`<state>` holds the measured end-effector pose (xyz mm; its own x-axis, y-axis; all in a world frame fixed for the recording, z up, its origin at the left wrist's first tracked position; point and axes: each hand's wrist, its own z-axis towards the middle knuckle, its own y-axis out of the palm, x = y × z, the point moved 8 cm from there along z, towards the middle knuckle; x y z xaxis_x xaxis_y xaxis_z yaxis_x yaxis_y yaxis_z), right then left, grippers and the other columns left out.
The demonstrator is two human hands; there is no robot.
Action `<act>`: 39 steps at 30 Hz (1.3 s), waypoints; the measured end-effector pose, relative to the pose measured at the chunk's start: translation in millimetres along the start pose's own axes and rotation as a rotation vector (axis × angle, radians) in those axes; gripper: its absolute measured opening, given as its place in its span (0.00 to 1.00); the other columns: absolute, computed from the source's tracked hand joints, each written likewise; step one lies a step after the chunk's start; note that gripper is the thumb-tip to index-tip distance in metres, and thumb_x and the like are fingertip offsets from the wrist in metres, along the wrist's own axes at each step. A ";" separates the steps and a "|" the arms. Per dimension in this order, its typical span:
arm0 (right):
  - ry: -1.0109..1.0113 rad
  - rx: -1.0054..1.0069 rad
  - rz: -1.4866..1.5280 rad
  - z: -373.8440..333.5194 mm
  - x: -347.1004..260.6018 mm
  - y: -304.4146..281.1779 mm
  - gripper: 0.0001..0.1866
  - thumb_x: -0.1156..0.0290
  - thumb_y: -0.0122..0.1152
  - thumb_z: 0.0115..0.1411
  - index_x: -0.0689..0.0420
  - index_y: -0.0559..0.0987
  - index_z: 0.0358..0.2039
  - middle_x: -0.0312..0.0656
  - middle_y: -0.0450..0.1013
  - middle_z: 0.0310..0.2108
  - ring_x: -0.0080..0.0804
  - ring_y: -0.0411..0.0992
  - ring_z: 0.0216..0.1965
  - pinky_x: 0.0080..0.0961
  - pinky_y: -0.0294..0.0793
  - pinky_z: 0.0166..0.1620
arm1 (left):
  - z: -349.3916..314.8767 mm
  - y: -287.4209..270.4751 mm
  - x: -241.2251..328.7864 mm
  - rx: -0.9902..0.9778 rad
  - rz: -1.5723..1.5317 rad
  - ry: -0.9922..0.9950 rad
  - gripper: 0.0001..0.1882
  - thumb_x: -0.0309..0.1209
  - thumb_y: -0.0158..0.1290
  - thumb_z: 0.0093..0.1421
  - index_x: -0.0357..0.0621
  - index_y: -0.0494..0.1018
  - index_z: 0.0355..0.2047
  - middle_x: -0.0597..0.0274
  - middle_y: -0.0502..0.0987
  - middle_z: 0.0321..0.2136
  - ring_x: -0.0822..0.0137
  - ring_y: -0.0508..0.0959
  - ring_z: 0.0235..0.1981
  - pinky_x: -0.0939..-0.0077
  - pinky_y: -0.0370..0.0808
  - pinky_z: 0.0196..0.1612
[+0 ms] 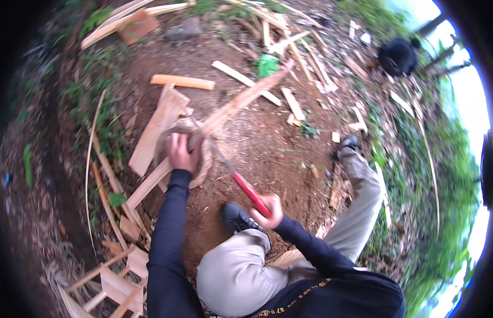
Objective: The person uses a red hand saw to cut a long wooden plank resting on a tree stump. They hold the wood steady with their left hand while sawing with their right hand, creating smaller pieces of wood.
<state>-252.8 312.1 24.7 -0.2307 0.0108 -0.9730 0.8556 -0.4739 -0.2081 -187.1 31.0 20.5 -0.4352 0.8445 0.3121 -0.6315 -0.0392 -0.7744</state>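
Note:
My right hand (269, 211) is closed round the long red handle of a tool (249, 192) with a thin metal blade. Its blade points up and left, its tip by the stump; I cannot tell the blade's exact kind. My left hand (182, 152) grips wood on top of a round stump (203, 172), close to the blade, with fingers bent. A long wooden plank (252, 98) reaches from there toward the upper right. A wooden strip (148, 185) comes out below the hand at the lower left; whether it is the same plank is hidden.
A wide board (156, 130) leans beside the stump. Short slats (183, 82) lie on the dirt ahead. Offcuts and a green crumpled thing (266, 65) are farther off. A wooden frame (106, 283) stands at lower left. A dark figure or bundle (398, 56) is at upper right.

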 end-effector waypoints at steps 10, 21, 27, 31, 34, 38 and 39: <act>0.018 0.107 -0.059 54.1 -5.7 -5.3 0.05 0.73 0.60 0.52 0.61 0.78 0.23 0.42 0.69 0.13 0.29 0.71 0.15 0.27 0.70 0.23 | -4.4 -7.4 2.4 -0.028 -0.050 -0.048 0.20 0.45 0.64 0.55 0.42 0.77 0.37 0.54 0.70 0.35 0.49 0.70 0.41 0.55 0.70 0.46; 0.054 0.122 0.006 73.4 11.0 -18.5 0.09 0.74 0.60 0.53 0.60 0.73 0.19 0.39 0.66 0.12 0.24 0.67 0.14 0.26 0.67 0.23 | 4.0 2.3 11.7 -0.039 -0.045 -0.018 0.18 0.43 0.65 0.55 0.43 0.76 0.36 0.55 0.71 0.35 0.50 0.71 0.41 0.56 0.70 0.46; -0.041 0.134 -0.109 -5.0 13.8 -31.1 0.06 0.75 0.61 0.52 0.60 0.77 0.19 0.38 0.64 0.11 0.24 0.62 0.12 0.26 0.62 0.20 | -1.5 -2.4 1.6 0.009 -0.070 -0.031 0.21 0.48 0.66 0.53 0.45 0.77 0.37 0.54 0.72 0.37 0.51 0.72 0.42 0.57 0.69 0.48; 0.081 0.294 -0.079 -13.1 76.1 -30.4 0.16 0.77 0.64 0.60 0.55 0.65 0.42 0.31 0.61 0.34 0.20 0.61 0.34 0.22 0.66 0.39 | -0.3 -2.0 0.4 0.150 -0.071 -0.082 0.26 0.44 0.71 0.45 0.42 0.76 0.38 0.51 0.73 0.41 0.48 0.72 0.46 0.51 0.68 0.50; 0.167 0.089 0.135 14.9 41.8 -26.6 0.10 0.69 0.63 0.62 0.62 0.75 0.37 0.32 0.68 0.21 0.17 0.63 0.20 0.18 0.61 0.24 | -15.7 -2.3 -17.2 0.090 -0.057 -0.130 0.26 0.52 0.66 0.50 0.43 0.75 0.35 0.54 0.71 0.38 0.50 0.71 0.46 0.53 0.67 0.50; 0.132 0.093 0.195 -24.0 59.6 -50.5 0.13 0.65 0.62 0.61 0.64 0.77 0.32 0.31 0.69 0.19 0.16 0.65 0.18 0.16 0.59 0.22 | -15.2 10.5 1.8 -0.058 0.030 0.001 0.29 0.60 0.63 0.51 0.46 0.76 0.35 0.57 0.72 0.39 0.54 0.71 0.46 0.57 0.68 0.52; 0.089 0.096 0.145 -25.7 58.4 -47.3 0.10 0.68 0.62 0.61 0.64 0.77 0.33 0.30 0.69 0.19 0.15 0.64 0.18 0.16 0.59 0.23 | -16.2 7.2 1.6 -0.034 0.006 -0.015 0.29 0.60 0.63 0.50 0.46 0.76 0.35 0.57 0.72 0.39 0.54 0.72 0.46 0.57 0.68 0.52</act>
<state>-294.9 357.7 -24.8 -0.0627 0.0123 -0.9980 0.8278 -0.5580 -0.0589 -181.9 40.8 6.4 -0.4489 0.8359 0.3158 -0.6069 -0.0258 -0.7944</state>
